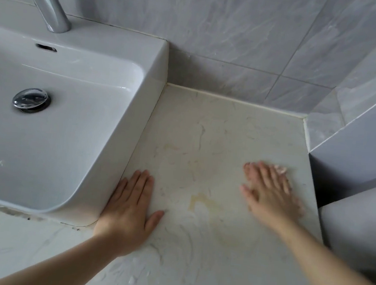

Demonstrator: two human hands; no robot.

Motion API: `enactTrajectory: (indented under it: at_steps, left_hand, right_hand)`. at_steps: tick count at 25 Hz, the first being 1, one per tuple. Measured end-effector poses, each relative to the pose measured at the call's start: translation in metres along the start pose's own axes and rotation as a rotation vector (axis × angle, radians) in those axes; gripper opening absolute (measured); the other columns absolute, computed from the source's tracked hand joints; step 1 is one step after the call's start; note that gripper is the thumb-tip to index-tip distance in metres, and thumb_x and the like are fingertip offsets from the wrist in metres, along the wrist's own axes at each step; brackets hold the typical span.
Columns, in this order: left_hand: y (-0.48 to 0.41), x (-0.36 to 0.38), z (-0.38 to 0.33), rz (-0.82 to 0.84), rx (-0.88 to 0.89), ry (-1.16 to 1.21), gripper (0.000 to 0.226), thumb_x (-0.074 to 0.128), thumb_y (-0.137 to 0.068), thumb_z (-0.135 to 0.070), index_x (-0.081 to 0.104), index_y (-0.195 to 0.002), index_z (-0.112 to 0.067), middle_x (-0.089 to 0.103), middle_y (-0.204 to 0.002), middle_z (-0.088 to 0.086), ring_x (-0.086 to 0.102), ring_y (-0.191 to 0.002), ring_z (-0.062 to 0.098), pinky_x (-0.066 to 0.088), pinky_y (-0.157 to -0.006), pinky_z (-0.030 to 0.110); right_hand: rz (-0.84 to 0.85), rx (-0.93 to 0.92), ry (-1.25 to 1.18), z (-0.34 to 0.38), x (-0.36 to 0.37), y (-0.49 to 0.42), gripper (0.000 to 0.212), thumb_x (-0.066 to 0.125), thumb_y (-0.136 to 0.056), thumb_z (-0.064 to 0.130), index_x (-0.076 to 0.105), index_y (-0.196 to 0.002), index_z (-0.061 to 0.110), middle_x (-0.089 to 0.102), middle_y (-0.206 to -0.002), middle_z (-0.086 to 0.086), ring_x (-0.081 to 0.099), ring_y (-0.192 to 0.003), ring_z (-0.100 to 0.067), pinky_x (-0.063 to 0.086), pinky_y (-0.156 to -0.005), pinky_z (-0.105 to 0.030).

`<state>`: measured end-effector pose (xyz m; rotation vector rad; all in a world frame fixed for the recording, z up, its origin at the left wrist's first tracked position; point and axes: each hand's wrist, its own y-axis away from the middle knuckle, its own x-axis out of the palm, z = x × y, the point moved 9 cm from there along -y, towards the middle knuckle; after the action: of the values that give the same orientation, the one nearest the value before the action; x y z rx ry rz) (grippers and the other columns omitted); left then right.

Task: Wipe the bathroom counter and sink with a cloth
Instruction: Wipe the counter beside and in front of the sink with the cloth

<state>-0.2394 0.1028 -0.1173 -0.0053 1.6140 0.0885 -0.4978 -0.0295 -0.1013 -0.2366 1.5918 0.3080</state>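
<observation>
Cream marble counter (208, 142) with a yellowish stain (197, 201) meets grey wall tiles (217, 29). Left hand (129, 208) lies flat, fingers together, against the white sink (155, 55). Right hand (270, 192), blurred, presses flat; pinkish cloth (281, 169) shows at its fingertips.

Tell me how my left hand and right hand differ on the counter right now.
The left hand lies sharp against the sink wall; the right hand is motion-blurred, near the right edge of the counter. A scrap of pale material peeks past the right hand's fingertips; nothing shows under the left hand. Both lie flat, fingers straight.
</observation>
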Motion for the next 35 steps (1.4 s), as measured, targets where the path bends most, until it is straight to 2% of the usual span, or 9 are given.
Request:
enactTrajectory:
  at_steps: [4,7,10,12,16,21,26,30,35]
  left_hand:
    - [0.000,0.001,-0.001,-0.032,0.011,-0.029,0.076,0.011,-0.093,-0.054,0.037,-0.136,0.003,0.042,-0.141,0.018,0.036,-0.133,0.029,0.014,-0.107,0.038]
    - [0.001,-0.001,-0.001,-0.049,0.014,-0.016,0.075,0.012,-0.093,-0.054,0.034,-0.137,0.003,0.039,-0.143,0.018,0.029,-0.135,0.027,0.014,-0.108,0.038]
    - [0.002,-0.001,-0.001,-0.046,0.013,0.005,0.075,0.013,-0.093,-0.054,0.033,-0.138,0.003,0.038,-0.144,0.018,0.024,-0.135,0.025,0.013,-0.109,0.038]
    - [0.003,-0.002,-0.002,-0.051,0.015,0.000,0.075,0.014,-0.094,-0.054,0.033,-0.138,0.003,0.037,-0.144,0.018,0.024,-0.135,0.025,0.013,-0.109,0.038]
    - [0.003,-0.003,-0.002,-0.045,0.009,0.024,0.075,0.014,-0.093,-0.055,0.033,-0.139,0.001,0.036,-0.145,0.017,0.026,-0.136,0.025,0.013,-0.110,0.037]
    - [0.007,-0.007,-0.001,-0.064,-0.054,0.110,0.080,0.016,-0.091,-0.058,0.041,-0.135,0.004,0.043,-0.140,0.019,0.034,-0.132,0.027,0.012,-0.113,0.033]
    - [0.009,-0.012,0.000,-0.136,-0.054,0.179,0.070,0.041,-0.081,-0.047,0.049,-0.129,0.004,0.048,-0.136,0.019,0.036,-0.130,0.025,0.014,-0.112,0.033]
    - [0.010,-0.017,0.002,-0.193,-0.067,0.236,0.063,0.045,-0.079,-0.042,0.055,-0.122,0.003,0.054,-0.129,0.018,0.037,-0.125,0.025,0.016,-0.112,0.031]
    - [0.011,-0.019,0.003,-0.172,-0.091,0.249,0.062,0.045,-0.078,-0.044,0.056,-0.120,0.001,0.056,-0.125,0.016,0.037,-0.121,0.024,0.013,-0.110,0.026]
  right_hand:
    - [0.097,0.226,-0.110,0.003,-0.001,-0.070,0.071,0.012,-0.090,0.064,0.013,-0.150,0.027,0.004,-0.160,-0.002,0.002,-0.146,-0.024,0.000,-0.118,-0.044]
    - [0.083,-0.162,-0.084,0.100,0.001,-0.033,0.085,0.000,-0.079,0.070,0.017,-0.150,0.026,0.013,-0.159,-0.004,0.010,-0.146,-0.023,-0.002,-0.116,-0.041]
    - [0.111,-0.485,-0.061,0.121,0.004,0.035,0.081,0.005,-0.088,0.069,0.045,-0.138,0.020,0.048,-0.142,-0.008,0.043,-0.132,-0.028,0.017,-0.110,-0.043]
    - [0.034,-0.368,-0.020,0.075,0.004,0.009,0.083,0.001,-0.088,0.069,0.047,-0.136,0.019,0.051,-0.139,-0.008,0.047,-0.129,-0.028,0.018,-0.106,-0.040]
    - [0.084,0.076,-0.068,0.043,-0.006,-0.066,0.086,-0.002,-0.077,0.070,0.014,-0.150,0.028,0.010,-0.159,-0.001,0.006,-0.146,-0.021,-0.002,-0.117,-0.039]
    - [0.047,-0.514,-0.100,0.159,-0.005,0.008,0.084,0.000,-0.086,0.069,0.045,-0.139,0.021,0.045,-0.144,-0.007,0.040,-0.134,-0.027,0.012,-0.112,-0.041]
    - [0.166,-0.131,-0.185,0.143,-0.003,-0.103,0.063,0.010,-0.094,0.057,0.009,-0.151,0.028,0.001,-0.160,0.002,-0.005,-0.146,-0.019,-0.011,-0.115,-0.040]
    - [0.142,-0.408,-0.230,0.234,-0.007,-0.094,0.054,0.017,-0.101,0.042,0.010,-0.151,0.025,0.002,-0.160,0.003,-0.005,-0.146,-0.020,-0.013,-0.115,-0.041]
    - [0.141,-0.667,-0.136,0.221,-0.009,-0.044,0.047,0.016,-0.101,0.039,0.014,-0.148,0.040,0.008,-0.158,0.016,-0.001,-0.146,-0.014,-0.013,-0.113,-0.041]
